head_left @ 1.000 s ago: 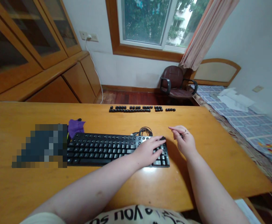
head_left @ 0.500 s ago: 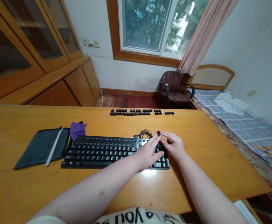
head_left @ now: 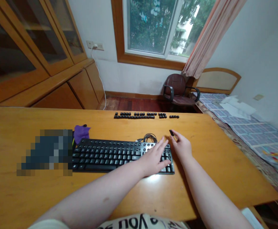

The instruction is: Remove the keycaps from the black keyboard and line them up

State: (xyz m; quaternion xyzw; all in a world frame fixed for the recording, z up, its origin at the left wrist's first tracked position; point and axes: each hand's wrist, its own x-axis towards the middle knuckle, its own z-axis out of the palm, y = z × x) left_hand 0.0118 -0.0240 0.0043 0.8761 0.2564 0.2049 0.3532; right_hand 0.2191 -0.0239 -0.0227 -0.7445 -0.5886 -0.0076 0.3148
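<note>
View from the person's own head, looking down over a wooden desk (head_left: 212, 165). At the very bottom edge is a sliver of a pale shirt (head_left: 141, 221) with dark lettering. Two bare forearms reach forward from it.

The left hand (head_left: 153, 157) lies flat and relaxed on the right end of a black keyboard (head_left: 110, 154). Its fingers are spread over the keys and grip nothing. The right hand (head_left: 182, 145) is just beside it, past the keyboard's right edge. Its thumb and fingertips pinch a small black keycap (head_left: 171, 132), held slightly above the desk near the keyboard's far right corner.

The keyboard sits lengthwise across the middle of the desk. To its left is a dark item (head_left: 45, 151) that is blurred out and cannot be made out. At the keyboard's far left corner is a crumpled purple cloth (head_left: 81, 130). Just behind the keyboard, near the hands, is a coiled black cable (head_left: 149, 138).

Further back, along the desk's far edge, loose black keycaps (head_left: 141, 115) are laid out in neat rows, well apart from the keyboard.

Beyond the desk, a brown armchair (head_left: 177, 89) stands on a dark wooden floor under a wood-framed window (head_left: 158, 27) that shows green trees. A pinkish curtain (head_left: 201, 38) hangs at the window's right. Wooden cabinets (head_left: 33, 63) with glass doors line the left wall. On the right is a bed (head_left: 248, 130) with white papers (head_left: 236, 106) on it.
</note>
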